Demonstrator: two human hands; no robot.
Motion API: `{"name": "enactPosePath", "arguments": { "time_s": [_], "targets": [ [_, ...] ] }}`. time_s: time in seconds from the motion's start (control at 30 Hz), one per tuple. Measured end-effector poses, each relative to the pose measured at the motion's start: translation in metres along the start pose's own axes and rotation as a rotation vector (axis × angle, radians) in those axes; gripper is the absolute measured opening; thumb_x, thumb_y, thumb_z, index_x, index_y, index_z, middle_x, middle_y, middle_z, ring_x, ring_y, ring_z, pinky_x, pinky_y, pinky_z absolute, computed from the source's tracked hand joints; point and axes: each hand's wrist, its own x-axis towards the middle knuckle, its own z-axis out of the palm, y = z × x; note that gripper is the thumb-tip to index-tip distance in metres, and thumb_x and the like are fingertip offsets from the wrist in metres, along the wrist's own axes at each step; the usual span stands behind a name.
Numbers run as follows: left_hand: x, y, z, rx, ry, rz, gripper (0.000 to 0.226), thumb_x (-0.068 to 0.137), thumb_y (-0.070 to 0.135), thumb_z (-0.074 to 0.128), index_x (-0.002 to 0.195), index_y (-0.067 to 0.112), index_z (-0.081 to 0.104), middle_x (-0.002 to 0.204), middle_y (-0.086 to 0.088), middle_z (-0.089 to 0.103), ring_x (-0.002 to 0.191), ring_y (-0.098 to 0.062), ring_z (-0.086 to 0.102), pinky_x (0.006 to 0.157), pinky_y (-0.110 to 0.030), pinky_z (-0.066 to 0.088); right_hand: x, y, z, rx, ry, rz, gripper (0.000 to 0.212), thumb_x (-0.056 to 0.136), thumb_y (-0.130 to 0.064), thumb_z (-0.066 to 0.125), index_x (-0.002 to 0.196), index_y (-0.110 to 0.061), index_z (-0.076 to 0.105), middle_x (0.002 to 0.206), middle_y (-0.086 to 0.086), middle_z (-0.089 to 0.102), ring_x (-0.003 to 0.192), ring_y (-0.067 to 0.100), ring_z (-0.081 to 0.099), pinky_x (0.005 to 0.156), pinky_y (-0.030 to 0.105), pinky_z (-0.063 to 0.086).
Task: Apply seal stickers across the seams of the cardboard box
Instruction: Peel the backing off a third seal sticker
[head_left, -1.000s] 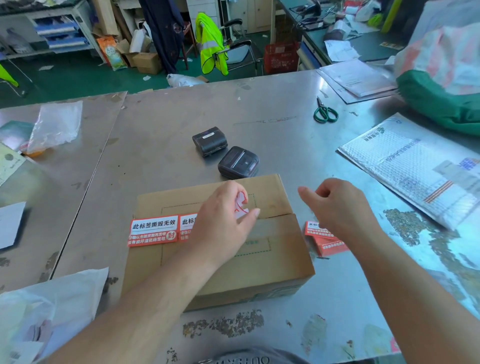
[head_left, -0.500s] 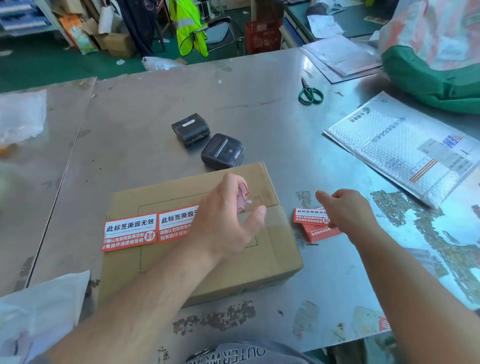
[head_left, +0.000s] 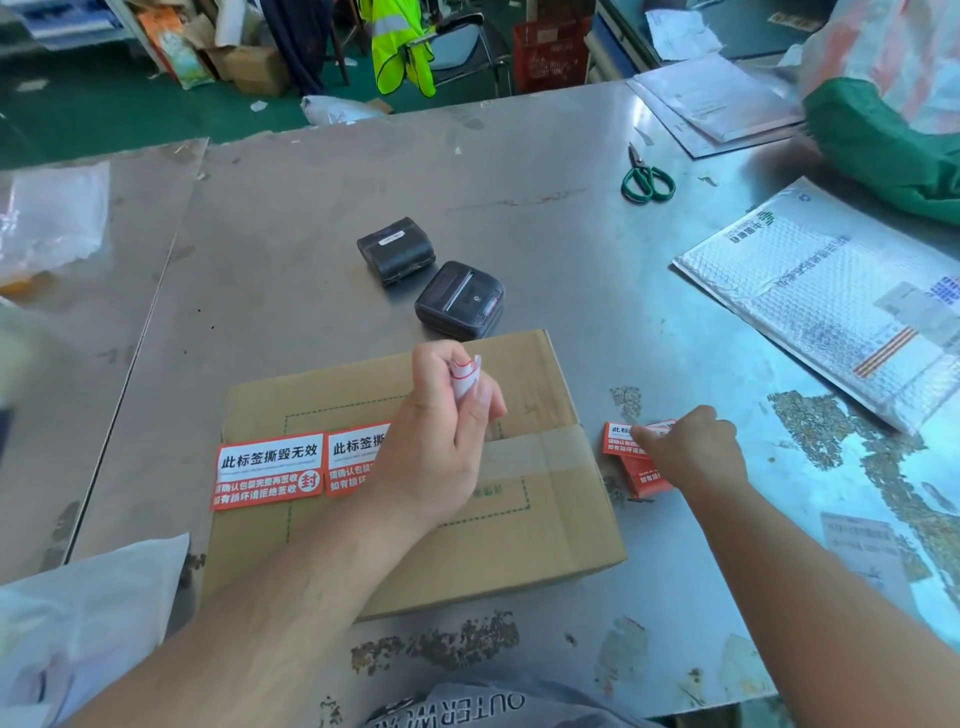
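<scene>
Viewed from the head camera, the steel worktop (head_left: 311, 208) carries everything I describe, taken from left to right. At the far left lies a clear plastic bag (head_left: 52, 223), and at the near left a white plastic bag (head_left: 88, 613).

The cardboard box (head_left: 415, 561) sits near the middle of the worktop, at the near edge. Two red-and-white seal stickers lie side by side on the left half of its top. The first sticker (head_left: 267, 470) overhangs the box's left edge, and the second sticker (head_left: 356, 457) touches its right side and is partly hidden by my left forearm. The taped seam (head_left: 540, 452) shows to the right of that arm.

The left hand (head_left: 436, 441) hovers above the box top, its fingers curled and pinching a crumpled strip of backing paper (head_left: 465, 376). Beyond the box stand two small black printers, one farther (head_left: 396, 249) and one nearer (head_left: 460, 299), the nearer just beside the box's far edge.

Just right of the box lies a stack of stickers (head_left: 631, 467). The right hand (head_left: 696, 452) rests its curled fingertips on the top sheet; I cannot tell whether a sheet is pinched.

Farther right lie green-handled scissors (head_left: 647, 179), loose papers (head_left: 717, 98), a bubble mailer (head_left: 831, 312) and a green sack (head_left: 883, 140).
</scene>
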Motion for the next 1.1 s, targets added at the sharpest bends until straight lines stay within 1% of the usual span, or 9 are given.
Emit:
{"name": "enactPosePath", "arguments": {
  "time_s": [0.13, 0.23, 0.43, 0.6, 0.7, 0.77, 0.83, 0.93, 1.1],
  "targets": [
    [-0.005, 0.003, -0.002, 0.006, 0.01, 0.011, 0.023, 0.103, 0.02, 0.043, 0.125, 0.026, 0.048, 0.094, 0.012, 0.069, 0.067, -0.011, 0.058, 0.071, -0.025, 0.047, 0.003, -0.002, 0.007, 0.017, -0.016, 0.014, 0.061, 0.085, -0.042, 0.076, 0.118, -0.003, 0.042, 0.127, 0.024, 0.052, 0.119, 0.045, 0.054, 0.093, 0.048, 0.046],
    [-0.006, 0.002, -0.002, 0.043, 0.013, -0.002, 0.022, 0.102, 0.024, 0.042, 0.117, 0.029, 0.057, 0.093, 0.015, 0.068, 0.087, -0.009, 0.066, 0.079, -0.029, 0.05, 0.003, -0.002, 0.008, 0.042, -0.001, 0.01, 0.052, 0.087, -0.035, 0.076, 0.101, -0.009, 0.033, 0.123, 0.024, 0.057, 0.115, 0.044, 0.057, 0.09, 0.049, 0.048],
    [-0.006, 0.001, -0.001, 0.012, 0.036, -0.025, 0.019, 0.101, 0.024, 0.041, 0.11, 0.024, 0.057, 0.086, 0.009, 0.063, 0.082, -0.014, 0.064, 0.077, -0.038, 0.053, 0.005, 0.003, 0.013, 0.08, 0.011, 0.006, 0.048, 0.088, -0.024, 0.076, 0.101, -0.009, 0.032, 0.117, 0.023, 0.059, 0.11, 0.043, 0.06, 0.084, 0.046, 0.047],
    [-0.006, 0.0, 0.001, 0.004, 0.039, -0.027, 0.019, 0.101, 0.023, 0.041, 0.111, 0.023, 0.057, 0.084, 0.008, 0.062, 0.081, -0.015, 0.063, 0.077, -0.042, 0.053, 0.01, 0.006, 0.011, 0.141, 0.019, 0.006, 0.037, 0.091, -0.012, 0.067, 0.116, -0.001, 0.042, 0.097, 0.014, 0.051, 0.086, 0.032, 0.05, 0.071, 0.036, 0.04],
    [-0.006, 0.0, 0.002, 0.005, 0.047, -0.021, 0.018, 0.101, 0.023, 0.04, 0.11, 0.024, 0.056, 0.085, 0.008, 0.062, 0.08, -0.016, 0.063, 0.076, -0.042, 0.053, 0.013, 0.007, 0.007, 0.161, -0.03, 0.029, 0.035, 0.088, -0.014, 0.07, 0.113, 0.004, 0.053, 0.092, 0.012, 0.06, 0.074, 0.027, 0.052, 0.054, 0.028, 0.035],
    [-0.006, -0.001, 0.002, 0.006, 0.052, -0.017, 0.018, 0.101, 0.024, 0.04, 0.11, 0.025, 0.055, 0.084, 0.008, 0.062, 0.079, -0.016, 0.062, 0.075, -0.042, 0.053, 0.013, 0.007, 0.004, 0.177, -0.056, 0.038, 0.028, 0.085, -0.013, 0.071, 0.105, 0.004, 0.062, 0.076, 0.009, 0.06, 0.061, 0.021, 0.052, 0.046, 0.024, 0.031],
    [-0.006, -0.001, 0.003, 0.011, 0.055, -0.014, 0.018, 0.101, 0.026, 0.039, 0.111, 0.027, 0.055, 0.084, 0.008, 0.062, 0.079, -0.016, 0.062, 0.075, -0.042, 0.052, 0.013, 0.005, 0.001, 0.2, -0.086, 0.033, 0.021, 0.084, -0.011, 0.071, 0.098, 0.004, 0.068, 0.072, 0.011, 0.062, 0.062, 0.022, 0.057, 0.047, 0.024, 0.035],
    [-0.007, -0.002, 0.004, 0.011, 0.059, -0.017, 0.016, 0.101, 0.027, 0.039, 0.109, 0.03, 0.053, 0.084, 0.008, 0.061, 0.079, -0.015, 0.061, 0.074, -0.042, 0.052, 0.01, 0.003, -0.002, 0.298, -0.121, 0.027, 0.016, 0.084, -0.009, 0.071, 0.095, 0.001, 0.073, 0.089, 0.02, 0.072, 0.081, 0.033, 0.067, 0.066, 0.03, 0.047],
    [-0.008, 0.002, 0.003, 0.005, 0.065, 0.002, 0.006, 0.1, 0.024, 0.041, 0.102, 0.029, 0.045, 0.075, 0.009, 0.053, 0.066, -0.013, 0.053, 0.064, -0.038, 0.046, 0.0, 0.001, -0.012, 0.467, -0.159, 0.022, 0.01, 0.082, -0.006, 0.065, 0.082, -0.004, 0.075, 0.06, 0.011, 0.062, 0.052, 0.025, 0.053, 0.053, 0.028, 0.039]
  ]
}}
